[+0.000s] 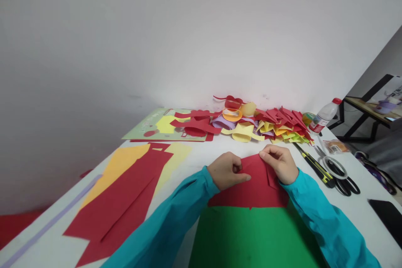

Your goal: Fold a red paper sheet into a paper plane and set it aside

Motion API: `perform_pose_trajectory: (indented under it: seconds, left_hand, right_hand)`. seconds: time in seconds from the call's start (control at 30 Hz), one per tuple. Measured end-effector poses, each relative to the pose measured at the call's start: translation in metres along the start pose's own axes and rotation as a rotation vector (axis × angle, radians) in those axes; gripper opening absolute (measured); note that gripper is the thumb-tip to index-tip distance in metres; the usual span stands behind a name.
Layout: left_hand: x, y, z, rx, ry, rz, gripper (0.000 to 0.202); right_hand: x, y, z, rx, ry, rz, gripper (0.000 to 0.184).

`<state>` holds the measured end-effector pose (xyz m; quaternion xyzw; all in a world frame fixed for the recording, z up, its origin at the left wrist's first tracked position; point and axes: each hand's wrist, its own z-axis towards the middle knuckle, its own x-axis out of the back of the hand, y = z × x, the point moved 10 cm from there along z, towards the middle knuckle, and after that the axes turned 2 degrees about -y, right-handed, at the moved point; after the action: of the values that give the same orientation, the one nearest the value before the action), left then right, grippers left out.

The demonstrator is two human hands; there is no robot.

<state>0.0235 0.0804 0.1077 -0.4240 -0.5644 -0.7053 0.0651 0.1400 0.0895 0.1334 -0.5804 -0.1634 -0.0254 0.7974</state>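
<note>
Left hand (pixel 226 171) and right hand (pixel 280 163) pinch the far edge of red paper (pixel 251 188) lying on green sheet (pixel 251 238), scissors (pixel 341 176) right.

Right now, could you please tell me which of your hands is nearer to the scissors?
Right. The right hand pinches the red paper not far left of the scissors; the left hand holds the same paper farther left, beyond the right hand.

You wear long sleeves of plain teal-blue fabric. The left teal-blue fabric sleeve (pixel 169 226) and the right teal-blue fabric sleeve (pixel 328 228) are softly creased and end at the wrists. Your left hand (pixel 226 171) and right hand (pixel 281 163) are bare.
</note>
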Motion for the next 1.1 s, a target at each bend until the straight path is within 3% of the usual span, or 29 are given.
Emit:
perform_pose_trajectory:
  seconds: [0.17,0.53,0.9,1.1]
  left_hand:
    - [0.001,0.008,0.001,-0.097,0.011,0.065,0.042]
    - [0.003,0.006,0.0,-0.037,0.036,0.158,0.041]
    - [0.001,0.007,0.001,-0.076,0.001,0.057,0.04]
    - [-0.003,-0.001,0.002,-0.033,-0.04,-0.07,0.037]
  right_hand:
    - [0.004,0.003,0.0,-0.029,0.028,0.042,0.028]
    - [-0.004,0.002,-0.001,-0.083,-0.046,0.013,0.033]
    - [-0.003,0.009,-0.001,-0.113,-0.011,0.04,0.034]
    - [-0.004,0.014,-0.001,-0.132,-0.018,0.072,0.034]
